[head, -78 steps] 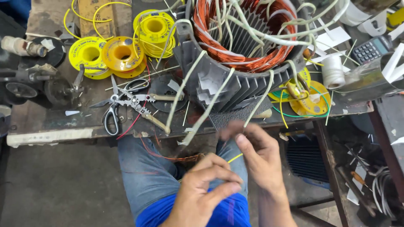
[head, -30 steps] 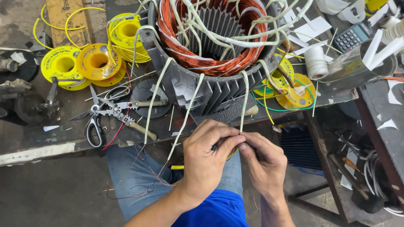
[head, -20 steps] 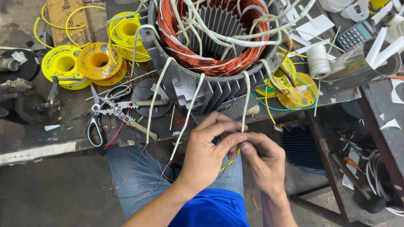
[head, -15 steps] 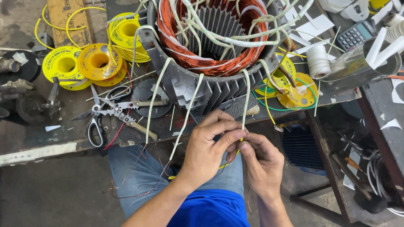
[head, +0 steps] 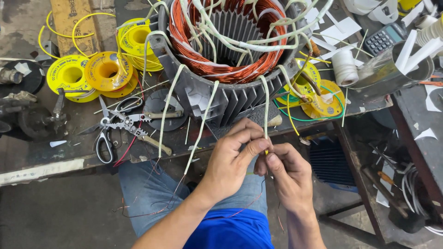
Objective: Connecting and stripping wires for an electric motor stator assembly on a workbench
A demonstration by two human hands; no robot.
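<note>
Two bare hands are meeting just below the bench edge, fingertips pressed together. My left hand (head: pixel 233 159) is pinching the lower end of a pale sleeved lead (head: pixel 265 108), thumb and forefinger clamped on it, while my right hand (head: pixel 286 173) is closing on the same tip from the 3 o'clock side, where a short yellow sleeve end (head: pixel 266 151) is showing between the fingers.

Compared with a couple of seconds ago, when the hands were lower over my lap and only loosely together, they are now sitting higher and tight on this one lead. I am judging from that that the work is now centring on the lead's end.

The lead is running straight up toward 12 o'clock from my fingers, over the finned grey housing, into the copper winding of the motor stator (head: pixel 230 50) standing on the workbench (head: pixel 55 157). Two more pale leads (head: pixel 203 124) are hanging free at 10 o'clock from the hands, untouched.

Further out at 10 o'clock, scissors (head: pixel 108 133) are lying on the bench, with yellow wire spools (head: pixel 99 71) beyond them. At 2 o'clock a white twine roll (head: pixel 344 67) is standing, and a calculator (head: pixel 385 39) is lying past it.
</note>
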